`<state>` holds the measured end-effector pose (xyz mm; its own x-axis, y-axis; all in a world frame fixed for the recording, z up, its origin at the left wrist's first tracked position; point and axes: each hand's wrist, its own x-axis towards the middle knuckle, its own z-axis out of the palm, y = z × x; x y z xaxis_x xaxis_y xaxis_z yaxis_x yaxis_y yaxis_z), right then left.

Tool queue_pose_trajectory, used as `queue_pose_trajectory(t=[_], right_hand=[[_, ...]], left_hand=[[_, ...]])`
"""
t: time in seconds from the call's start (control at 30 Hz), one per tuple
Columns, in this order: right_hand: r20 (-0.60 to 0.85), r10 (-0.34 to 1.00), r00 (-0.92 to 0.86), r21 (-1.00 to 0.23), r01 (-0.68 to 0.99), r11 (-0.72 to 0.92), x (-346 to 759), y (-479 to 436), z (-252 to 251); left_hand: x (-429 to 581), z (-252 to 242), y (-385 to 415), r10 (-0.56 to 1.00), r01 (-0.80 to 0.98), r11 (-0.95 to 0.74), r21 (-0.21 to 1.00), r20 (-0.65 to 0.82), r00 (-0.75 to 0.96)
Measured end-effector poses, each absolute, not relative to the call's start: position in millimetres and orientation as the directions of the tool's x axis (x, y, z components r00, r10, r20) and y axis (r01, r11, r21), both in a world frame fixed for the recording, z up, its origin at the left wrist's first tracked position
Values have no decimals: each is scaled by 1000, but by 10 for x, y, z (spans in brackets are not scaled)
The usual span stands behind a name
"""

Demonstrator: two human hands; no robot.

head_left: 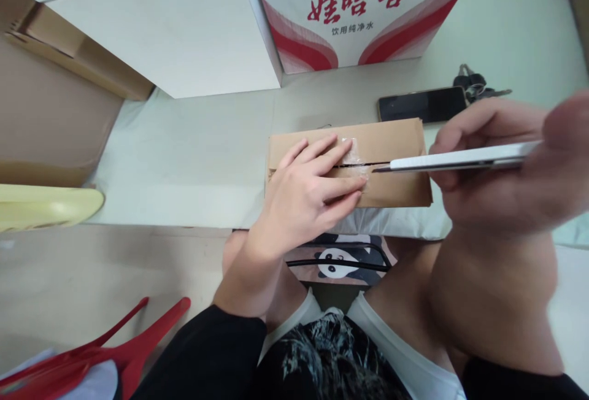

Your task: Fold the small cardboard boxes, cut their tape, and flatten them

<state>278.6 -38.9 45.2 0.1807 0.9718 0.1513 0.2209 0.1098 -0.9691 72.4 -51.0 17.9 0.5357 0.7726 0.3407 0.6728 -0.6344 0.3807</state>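
A small brown cardboard box (pixel 391 137) lies on the pale table surface in front of me, with a dark seam running along its top. My left hand (pixel 313 188) rests flat on the box's left half, fingers spread on both sides of the seam. Beside the fingertips, a piece of clear tape (pixel 352 151) clings to the cardboard. Wrapped round a white utility knife (pixel 460 157), my right hand (pixel 501 173) is over the right end of the box. The knife's dark tip reaches the seam near the tape; whether it is inside the gap I cannot tell.
Behind the box lie a black phone (pixel 423 105) and some keys (pixel 473 84). A large white-and-red carton (pixel 350 50) and a white cabinet-like block (pixel 184 32) stand at the back. Brown cartons (pixel 50 99) are at far left. A red chair (pixel 133 345) stands lower left.
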Motion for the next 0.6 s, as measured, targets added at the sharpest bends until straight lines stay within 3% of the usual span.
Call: queue_pose_trajectory(t=[0.1,0.17,0.3,0.4,0.6], right_hand=[[267,938,223,-963,47,264,2737,-334,348],[289,919,269,-957,68,281,2675,-311,315],[196,937,289,-979,114,169,2591,-333,352],[159,955,250,-981,148,124,2616,-366,368],[215,968,127,-951,251,178,2679,-371,341]], left_hand=[[731,181,-519,773,676,-634,375,345,533],[738,183,-525,771,681,-635,364,356,529],[746,187,-527,771,683,-635,361,352,531],[748,184,-523,767,677,-640,364,354,535],[753,184,-521,765,680,-642,353,362,533]])
